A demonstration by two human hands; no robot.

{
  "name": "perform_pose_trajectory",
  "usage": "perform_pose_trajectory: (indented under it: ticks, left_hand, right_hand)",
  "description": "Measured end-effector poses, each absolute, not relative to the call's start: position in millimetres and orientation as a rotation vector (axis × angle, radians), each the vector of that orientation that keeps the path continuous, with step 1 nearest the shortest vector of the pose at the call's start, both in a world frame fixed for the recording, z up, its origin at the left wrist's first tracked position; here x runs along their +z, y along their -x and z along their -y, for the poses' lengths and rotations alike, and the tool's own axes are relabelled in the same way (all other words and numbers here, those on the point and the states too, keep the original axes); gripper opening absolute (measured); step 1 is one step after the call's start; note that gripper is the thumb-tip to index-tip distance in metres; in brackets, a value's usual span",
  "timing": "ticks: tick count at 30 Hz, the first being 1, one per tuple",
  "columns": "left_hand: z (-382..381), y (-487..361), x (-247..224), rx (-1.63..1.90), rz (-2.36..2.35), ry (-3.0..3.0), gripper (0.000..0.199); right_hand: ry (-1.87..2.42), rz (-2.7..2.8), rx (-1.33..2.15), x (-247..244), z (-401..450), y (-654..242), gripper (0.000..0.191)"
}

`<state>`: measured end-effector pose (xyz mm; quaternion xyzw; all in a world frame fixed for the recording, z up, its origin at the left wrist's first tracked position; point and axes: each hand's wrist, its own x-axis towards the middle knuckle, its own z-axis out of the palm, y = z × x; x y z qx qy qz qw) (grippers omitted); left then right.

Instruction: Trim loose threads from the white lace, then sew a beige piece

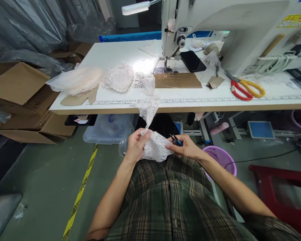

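White lace fabric (155, 149) is stretched between my two hands over my lap. My left hand (137, 144) pinches its left edge. On the right side, my right hand (182, 146) holds small dark-and-blue thread snips (177, 140), its thumb and fingers closed also on the lace edge. A narrow lace strip (148, 108) runs from the held fabric up over the table's front edge toward the sewing machine (170, 30). More bunched lace (119, 78) lies on the table, left of the lit needle area.
The white table (110, 53) also bears sheer fabric (77, 80), a black phone (193, 61) and scissors with red and yellow handles (245, 88). Cardboard boxes (17, 83) stand at left. A purple basket (222, 159) and red stool (278, 190) are at lower right.
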<state>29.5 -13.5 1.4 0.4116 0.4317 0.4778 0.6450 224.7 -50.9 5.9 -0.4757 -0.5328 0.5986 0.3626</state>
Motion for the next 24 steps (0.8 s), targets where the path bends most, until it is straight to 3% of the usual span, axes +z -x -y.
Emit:
perform_pose_trajectory:
  ticks: [10, 24]
  left_hand:
    - [3.7, -48.4, -12.5, 1.204, -0.986, -0.682, 0.030]
    - [2.6, -52.8, -22.2, 1.199, -1.044, -0.771, 0.038]
  right_hand:
    - [1.266, 0.998, 1.348, -17.9, 31.1, -238.9, 0.035]
    - [1.179, 0.978, 1.405, -24.1, 26.9, -248.1, 0.048]
